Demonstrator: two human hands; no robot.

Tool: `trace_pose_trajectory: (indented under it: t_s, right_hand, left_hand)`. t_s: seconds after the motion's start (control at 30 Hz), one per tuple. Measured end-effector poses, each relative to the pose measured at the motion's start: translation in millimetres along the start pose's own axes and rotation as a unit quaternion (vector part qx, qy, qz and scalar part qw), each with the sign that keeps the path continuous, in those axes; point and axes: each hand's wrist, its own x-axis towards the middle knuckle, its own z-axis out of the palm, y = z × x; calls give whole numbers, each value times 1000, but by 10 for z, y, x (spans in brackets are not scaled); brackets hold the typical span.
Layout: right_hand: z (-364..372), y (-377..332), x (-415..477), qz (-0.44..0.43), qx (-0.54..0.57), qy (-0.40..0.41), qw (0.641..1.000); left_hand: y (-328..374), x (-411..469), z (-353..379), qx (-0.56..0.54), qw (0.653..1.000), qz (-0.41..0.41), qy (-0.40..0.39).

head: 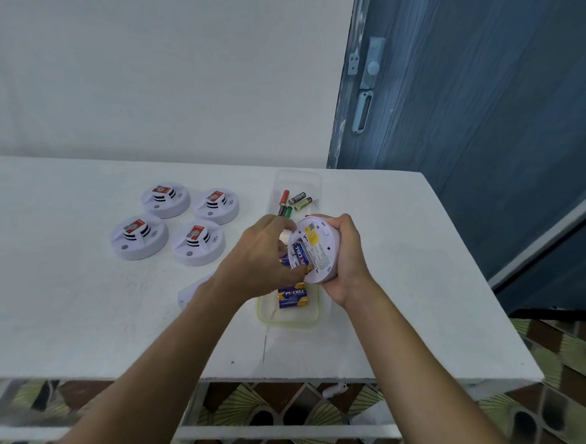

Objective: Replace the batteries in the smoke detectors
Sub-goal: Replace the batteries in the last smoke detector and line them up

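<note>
Smoke detectors: five in total, four on table [84,303], at [165,199], [216,206], [138,235], [198,242], one held [315,251]. Clear containers: two [313,181], [290,319]. Loose used batteries [295,201] in far container: about five, count uncertain.

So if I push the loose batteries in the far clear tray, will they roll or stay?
The loose batteries are round cylinders lying on their sides, so they would probably roll. The clear tray has raised walls, which should stop them. They lie close together, so pushing one likely moves its neighbours too.
</note>
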Motion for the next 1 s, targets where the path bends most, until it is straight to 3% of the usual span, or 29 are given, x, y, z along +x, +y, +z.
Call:
trace_pose_trajectory:
  t_s: [0.57,0.8,1.0]
  right_hand:
    - [36,1,50,10,1,42,999]
    - [2,-34,56,4,9,45,999]
    - [28,-69,52,-69,12,94,993]
  left_hand:
    - [146,96,23,164,982,14,-92]
    - [35,99,47,151,984,43,-80]
    - [14,20,145,25,999,26,-19]
